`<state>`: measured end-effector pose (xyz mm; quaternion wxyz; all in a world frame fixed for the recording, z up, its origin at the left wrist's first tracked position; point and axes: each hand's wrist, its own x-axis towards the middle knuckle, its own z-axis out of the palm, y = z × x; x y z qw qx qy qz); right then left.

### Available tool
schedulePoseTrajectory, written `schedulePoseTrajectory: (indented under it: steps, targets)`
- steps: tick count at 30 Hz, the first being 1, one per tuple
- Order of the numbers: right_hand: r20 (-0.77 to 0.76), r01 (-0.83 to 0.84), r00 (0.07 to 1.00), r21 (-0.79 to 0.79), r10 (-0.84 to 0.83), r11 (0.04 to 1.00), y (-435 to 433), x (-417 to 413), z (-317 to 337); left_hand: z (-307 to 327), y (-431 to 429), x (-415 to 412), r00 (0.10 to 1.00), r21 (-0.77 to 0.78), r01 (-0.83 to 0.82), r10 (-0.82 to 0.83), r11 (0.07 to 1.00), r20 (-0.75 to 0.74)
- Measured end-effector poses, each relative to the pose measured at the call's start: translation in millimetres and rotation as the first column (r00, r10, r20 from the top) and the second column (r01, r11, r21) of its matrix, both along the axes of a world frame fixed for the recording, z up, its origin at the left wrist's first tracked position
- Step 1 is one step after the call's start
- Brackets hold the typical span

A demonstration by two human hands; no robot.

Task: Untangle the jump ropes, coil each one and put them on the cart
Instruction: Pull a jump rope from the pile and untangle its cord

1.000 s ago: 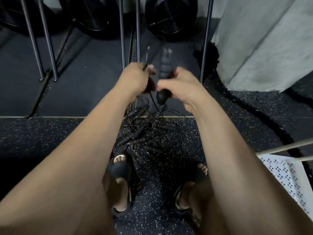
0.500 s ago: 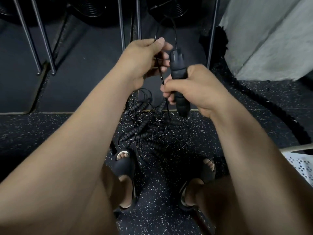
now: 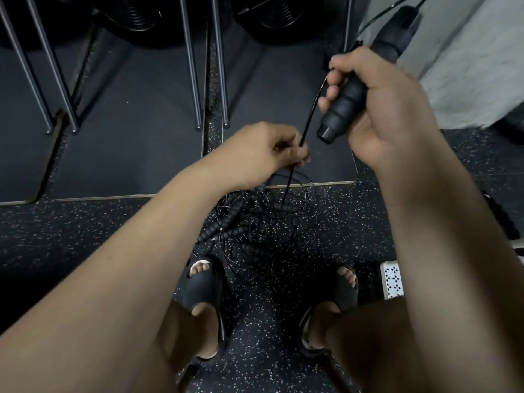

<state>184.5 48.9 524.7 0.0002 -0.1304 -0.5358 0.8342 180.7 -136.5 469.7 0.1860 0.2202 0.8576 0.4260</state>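
The right hand (image 3: pixel 380 109), at 1 o'clock in the view, has its fingers (image 3: pixel 330 102) curled fully round a jump-rope handle (image 3: pixel 341 109). The handle is a matte black cylinder with rounded ribs and a flat end cap. It lies tilted and projects from both sides of the fist; its upper end is blurred.

The left hand (image 3: pixel 263 150), at 12 o'clock, pinches a thin, smooth black cord (image 3: pixel 309 120) between the thumb and curled fingertips. The cord runs straight from beside the right fingers down through this pinch.

Below the pinch the cord enters the tangle of jump ropes (image 3: pixel 255 222). The tangle lies on the floor (image 3: pixel 85 236) at the centre of the view, just ahead of two dark open-toed sandals (image 3: pixel 202 290). It consists of wiry loops mixed with further ribbed black handles.

The floor is dark speckled rubber. Smooth dark mats (image 3: pixel 127 123) with pale edges adjoin it at 11 o'clock, and slim round metal legs (image 3: pixel 192 66) stand on them. A white perforated corner of the cart (image 3: pixel 392 279) shows at 4 o'clock.
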Motion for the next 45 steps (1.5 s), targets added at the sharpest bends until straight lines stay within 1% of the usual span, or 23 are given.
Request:
schedulePoseTrajectory:
  steps: [2, 3, 5, 7, 9, 11, 12, 15, 17, 20, 22, 25, 27, 29, 31, 32, 34, 36, 38, 39, 41, 43, 45]
  targets:
    - [0.0, -0.02, 1.0, 0.01, 0.02, 1.0, -4, -1, -4, -1, 1, -2, 0.998, -0.078, -0.024, 0.02, 0.997, -0.058]
    - [0.0, -0.042, 0.999, 0.058, 0.042, 0.997, -5, -1, -7, -1, -1, -3, 0.997, -0.092, -0.042, 0.035, 0.995, -0.073]
    - [0.02, -0.08, 0.997, 0.234, 0.078, 0.969, -7, -3, -12, 2, -5, -6, 0.992, -0.072, -0.087, 0.08, 0.994, -0.098]
    - [0.054, -0.124, 0.992, 0.424, 0.112, 0.897, -8, -2, -18, 6, -9, -10, 0.985, 0.035, -0.152, 0.155, 0.988, -0.082]
    - [0.083, -0.179, 0.984, 0.554, 0.159, 0.813, -12, 0, -23, 10, -14, -14, 0.965, 0.166, -0.248, 0.258, 0.955, -0.046]
    - [0.109, -0.206, 0.978, 0.658, 0.18, 0.724, -19, 4, -27, 10, -23, -19, 0.936, 0.252, -0.334, 0.351, 0.908, -0.021]
    - [0.123, -0.223, 0.974, 0.682, 0.191, 0.697, -23, 4, -28, 10, -27, -23, 0.924, 0.294, -0.368, 0.384, 0.882, 0.005]
    - [0.162, -0.303, 0.95, 0.686, 0.267, 0.661, -36, 9, -35, 11, -36, -26, 0.894, 0.404, -0.431, 0.442, 0.807, 0.071]
    - [0.165, -0.314, 0.943, 0.726, 0.288, 0.612, -42, 12, -40, 13, -39, -28, 0.886, 0.438, -0.447, 0.454, 0.78, 0.094]
    - [0.144, -0.31, 0.939, 0.748, 0.312, 0.587, -49, 12, -41, 17, -41, -29, 0.88, 0.485, -0.463, 0.45, 0.742, 0.152]
    - [0.124, -0.319, 0.932, 0.728, 0.341, 0.607, -49, 12, -37, 19, -43, -30, 0.869, 0.498, -0.488, 0.455, 0.717, 0.197]
    - [0.073, -0.322, 0.933, 0.606, 0.352, 0.728, -45, 12, -27, 17, -42, -31, 0.85, 0.463, -0.526, 0.427, 0.713, 0.309]
    - [0.003, -0.281, 0.946, 0.51, 0.325, 0.813, -39, 9, -20, 17, -37, -29, 0.836, 0.402, -0.538, 0.405, 0.741, 0.372]
    - [-0.076, -0.21, 0.962, 0.406, 0.261, 0.89, -32, 4, -16, 17, -30, -23, 0.85, 0.339, -0.491, 0.355, 0.802, 0.39]
    - [-0.111, -0.14, 0.977, 0.295, 0.18, 0.945, -24, -1, -13, 19, -21, -16, 0.897, 0.277, -0.352, 0.238, 0.894, 0.372]
    - [-0.118, -0.11, 0.983, 0.247, 0.143, 0.963, -20, -3, -13, 18, -17, -13, 0.913, 0.255, -0.288, 0.184, 0.923, 0.365]
    - [-0.123, -0.057, 0.989, 0.166, 0.078, 0.984, -13, -5, -11, 12, -12, -10, 0.946, 0.214, -0.196, 0.127, 0.957, 0.298]
    - [-0.12, -0.008, 0.993, 0.089, 0.019, 0.996, -8, -6, -9, 4, -9, -10, 0.981, 0.138, -0.117, 0.092, 0.984, 0.171]
    - [-0.117, 0.023, 0.993, 0.031, -0.019, 0.999, -6, -7, -9, -1, -7, -8, 0.991, 0.093, -0.092, 0.081, 0.991, 0.106]
    - [-0.12, 0.027, 0.993, 0.027, -0.024, 0.999, -6, -7, -9, -2, -6, -9, 0.992, 0.093, -0.098, 0.09, 0.991, 0.084]
    - [-0.116, 0.019, 0.993, 0.102, -0.007, 0.995, -7, -7, -10, -1, -6, -10, 0.992, 0.11, -0.123, 0.118, 0.986, 0.052]
    - [-0.077, 0.004, 0.997, 0.257, 0.016, 0.967, -6, -8, -13, 2, -6, -13, 0.986, 0.191, -0.167, 0.159, 0.967, 0.058]
    - [-0.002, -0.046, 0.999, 0.416, 0.052, 0.908, -7, -8, -19, 7, -9, -17, 0.972, 0.309, -0.236, 0.226, 0.921, 0.067]
